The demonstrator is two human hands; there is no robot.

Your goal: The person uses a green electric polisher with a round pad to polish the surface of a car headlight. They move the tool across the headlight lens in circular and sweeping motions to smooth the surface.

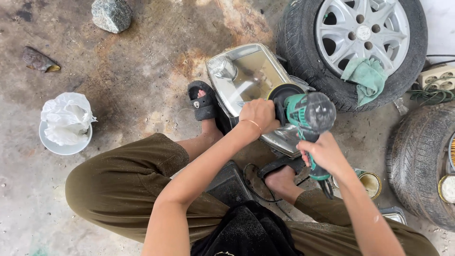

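Stained, cracked concrete floor (pixel 142 71) spreads under everything, seen from straight above. Beyond the right hand lies a car wheel (pixel 353 45) with a silver alloy rim, and a green cloth (pixel 366 78) is draped over its tyre. A second tyre (pixel 419 161) lies just to the outside of the right forearm. Propped between the person's two sandalled feet, directly under both hands, is a car headlight (pixel 246 76), its clear lens facing up. Well out beyond the left arm sits a white bowl (pixel 61 144) holding crumpled white plastic, with a grey rock (pixel 111 14) farther off. On the headlight's lens rests the black pad of a green power polisher (pixel 308 116). The left hand (pixel 259 114) is closed over the polisher's front, pressing by the pad. The right hand (pixel 324 152) is wrapped around the polisher's rear handle. Just beside the right wrist stands a small open tin (pixel 369 182), and a white power strip (pixel 438 77) lies beyond the second tyre.
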